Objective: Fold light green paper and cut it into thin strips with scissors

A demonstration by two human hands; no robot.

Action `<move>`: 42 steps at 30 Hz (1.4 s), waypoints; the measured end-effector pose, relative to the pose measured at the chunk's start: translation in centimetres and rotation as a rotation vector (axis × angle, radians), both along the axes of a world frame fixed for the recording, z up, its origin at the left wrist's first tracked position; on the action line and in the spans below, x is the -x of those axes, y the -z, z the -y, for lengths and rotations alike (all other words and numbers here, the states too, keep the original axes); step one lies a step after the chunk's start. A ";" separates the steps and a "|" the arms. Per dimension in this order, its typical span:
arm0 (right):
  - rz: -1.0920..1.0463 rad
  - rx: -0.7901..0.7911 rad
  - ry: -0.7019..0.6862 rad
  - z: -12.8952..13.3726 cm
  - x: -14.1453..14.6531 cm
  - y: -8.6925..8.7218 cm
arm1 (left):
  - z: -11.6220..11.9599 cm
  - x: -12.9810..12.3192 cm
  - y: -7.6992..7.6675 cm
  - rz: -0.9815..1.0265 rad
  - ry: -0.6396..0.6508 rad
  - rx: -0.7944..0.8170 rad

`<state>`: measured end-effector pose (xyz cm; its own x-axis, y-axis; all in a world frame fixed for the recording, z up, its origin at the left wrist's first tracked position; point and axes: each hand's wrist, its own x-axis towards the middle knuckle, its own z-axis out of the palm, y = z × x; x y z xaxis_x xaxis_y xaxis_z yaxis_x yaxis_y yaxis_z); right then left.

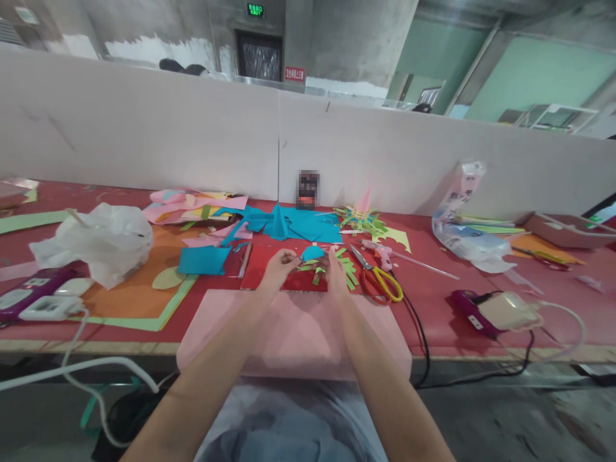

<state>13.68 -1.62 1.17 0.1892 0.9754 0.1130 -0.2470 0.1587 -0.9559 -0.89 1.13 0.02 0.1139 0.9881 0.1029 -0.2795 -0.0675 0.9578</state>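
A small rounded piece of blue paper (314,252) is held up between my two hands, above a red sheet (260,273). At its left edge the fingers of my left hand (280,266) are closed in a pinch. My right hand (337,271) is closed at its right edge, though its fingertips are partly hidden. Light green paper strips (352,273) lie beside my right hand, with more under the blue piece. Scissors with red and yellow handles (385,285) lie to the right, next to a pink glue gun (384,251).
Blue sheets (317,224) and a blue paper cone (278,222) are farther back, left of a pink cone with green fringe (362,215). A crumpled plastic bag (106,240) sits left. Purple power strips (474,314) with cables lie both sides. A white partition (192,128) stands behind.
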 end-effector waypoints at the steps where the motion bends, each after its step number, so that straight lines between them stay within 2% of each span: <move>1: 0.004 0.007 0.010 -0.1 -0.1 0.1 | 0.0 0.0 0.0 -0.032 -0.019 -0.035; 4: 0.136 -0.021 0.059 -0.2 -0.3 0.4 | 0.1 -0.1 -0.1 -0.145 -0.026 -0.113; 7: 0.361 -0.096 0.099 0.0 -0.1 0.5 | 0.6 -0.3 -0.4 -0.230 0.038 -0.136; 10: 0.495 -0.163 0.109 0.4 0.1 0.0 | 1.0 -0.4 -0.6 -0.251 0.072 -0.139; 13: 0.642 -0.170 0.170 0.8 -0.7 -0.7 | 0.9 -0.4 -0.5 -0.277 0.038 -0.153; 16: 0.929 -0.070 0.320 1.2 -3.6 -1.4 | 0.7 -0.4 -0.4 -0.265 -0.009 -0.136; 20: 1.279 0.156 0.481 1.7 -9.2 -2.1 | 0.6 -0.2 -0.7 -0.246 -0.082 -0.132; 24: 1.434 0.460 0.326 2.4 -13.2 -2.0 | 0.8 -0.1 -1.1 -0.176 -0.094 -0.084; 28: 1.500 0.610 0.268 3.0 -14.3 -1.5 | 0.9 -0.1 -1.2 -0.080 -0.071 -0.047; 31: 1.513 0.647 0.263 3.1 -14.0 -1.5 | 0.9 -0.1 -1.1 -0.068 -0.070 -0.052; 35: 1.403 0.658 0.253 3.4 -13.4 -1.8 | 0.9 0.1 -1.1 -0.091 -0.062 -0.066; 37: 1.358 0.645 0.338 3.7 -13.1 -1.9 | 1.0 0.2 -1.2 -0.111 -0.066 -0.065; 39: 1.307 0.610 0.479 3.9 -12.8 -2.0 | 1.0 0.2 -1.3 -0.112 -0.083 -0.053; 42: 1.126 0.493 0.631 3.5 -11.6 -1.9 | 0.8 0.0 -1.5 -0.103 -0.114 -0.018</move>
<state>25.31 -5.09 3.06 0.6474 0.7431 0.1694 0.6753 -0.4562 -0.5795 -0.87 0.32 1.48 0.0123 0.9934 0.1139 -0.1697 -0.1102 0.9793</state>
